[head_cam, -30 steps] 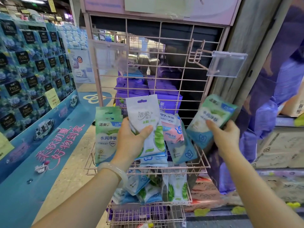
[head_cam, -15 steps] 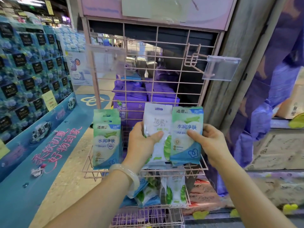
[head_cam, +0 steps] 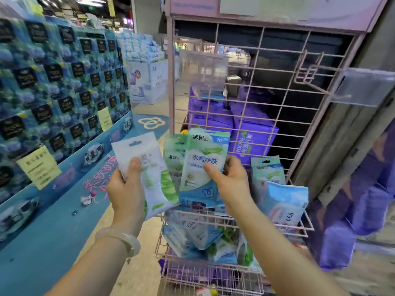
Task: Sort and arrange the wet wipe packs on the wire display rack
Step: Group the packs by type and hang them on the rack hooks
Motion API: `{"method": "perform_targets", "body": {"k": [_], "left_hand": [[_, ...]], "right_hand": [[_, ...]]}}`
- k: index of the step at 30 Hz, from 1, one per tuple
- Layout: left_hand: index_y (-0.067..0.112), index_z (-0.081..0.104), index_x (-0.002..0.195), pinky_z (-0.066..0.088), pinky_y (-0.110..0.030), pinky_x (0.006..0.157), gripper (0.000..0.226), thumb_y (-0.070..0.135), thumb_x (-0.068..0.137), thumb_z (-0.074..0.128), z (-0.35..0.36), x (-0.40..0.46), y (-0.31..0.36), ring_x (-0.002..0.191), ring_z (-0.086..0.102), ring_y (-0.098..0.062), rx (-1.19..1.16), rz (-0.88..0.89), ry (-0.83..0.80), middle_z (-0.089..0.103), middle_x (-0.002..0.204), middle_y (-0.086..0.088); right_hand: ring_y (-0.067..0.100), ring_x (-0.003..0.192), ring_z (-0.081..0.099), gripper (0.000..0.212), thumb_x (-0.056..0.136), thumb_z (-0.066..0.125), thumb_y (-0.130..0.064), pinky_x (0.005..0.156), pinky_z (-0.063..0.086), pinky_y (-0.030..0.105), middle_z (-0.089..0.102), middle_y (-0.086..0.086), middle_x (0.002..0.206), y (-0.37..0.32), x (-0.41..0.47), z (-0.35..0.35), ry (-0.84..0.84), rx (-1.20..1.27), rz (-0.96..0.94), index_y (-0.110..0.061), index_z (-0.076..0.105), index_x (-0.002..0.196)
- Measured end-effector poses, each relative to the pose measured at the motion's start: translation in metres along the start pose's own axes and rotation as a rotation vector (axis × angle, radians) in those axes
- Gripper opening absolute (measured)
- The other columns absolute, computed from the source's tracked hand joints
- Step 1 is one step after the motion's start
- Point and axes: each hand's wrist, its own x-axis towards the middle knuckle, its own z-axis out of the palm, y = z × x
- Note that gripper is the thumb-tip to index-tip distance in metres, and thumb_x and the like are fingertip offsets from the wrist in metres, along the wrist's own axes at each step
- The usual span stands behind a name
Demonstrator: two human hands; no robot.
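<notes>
Sorting is judged barely begun: a white pack is pinched in the left hand, a green-and-blue pack in the right hand, while mixed packs are left jumbled in the wire rack.

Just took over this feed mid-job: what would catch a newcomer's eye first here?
Front and centre, each hand holds up a wet wipe pack: the left hand a white pack, the right hand a green and blue pack. Behind them stands the pink wire rack, more packs jumbled in its baskets. A wall of dark blue boxes fills the left.
</notes>
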Motion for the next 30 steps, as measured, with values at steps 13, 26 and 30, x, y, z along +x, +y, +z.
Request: {"method": "perform_targets", "body": {"k": [13, 26, 30], "left_hand": [[0.014, 0.054, 0.079, 0.039, -0.028, 0.055, 0.024, 0.036, 0.088, 0.058, -0.010, 0.003, -0.003, 0.064, 0.047, -0.016, 0.026, -0.061, -0.176, 0.055, 0.074, -0.003], [0.018, 0.063, 0.082, 0.057, -0.027, 0.067, 0.013, 0.028, 0.089, 0.058, 0.046, -0.035, -0.005, 0.080, 0.067, -0.014, -0.054, -0.052, -0.528, 0.070, 0.085, 0.002], [0.021, 0.062, 0.088, 0.052, -0.050, 0.092, 0.014, 0.032, 0.091, 0.054, 0.053, -0.042, -0.010, 0.099, 0.066, -0.026, -0.011, -0.109, -0.562, 0.070, 0.099, -0.003]], "right_hand": [[0.033, 0.114, 0.049, 0.035, 0.086, 0.057, -0.014, 0.091, 0.039, 0.038, 0.049, 0.016, 0.122, 0.012, -0.003, 0.043, -0.269, -1.102, -0.184, -0.004, 0.045, 0.118], [0.015, 0.114, 0.045, 0.085, 0.057, 0.085, -0.021, 0.084, 0.032, 0.014, 0.037, -0.006, 0.115, -0.004, -0.021, -0.167, -0.191, -1.064, 0.046, -0.025, 0.043, 0.130], [0.012, 0.098, 0.050, 0.074, 0.056, 0.086, -0.024, 0.072, 0.032, 0.012, 0.045, -0.007, 0.105, -0.009, -0.020, -0.165, -0.088, -1.062, -0.095, -0.024, 0.052, 0.122]]}}
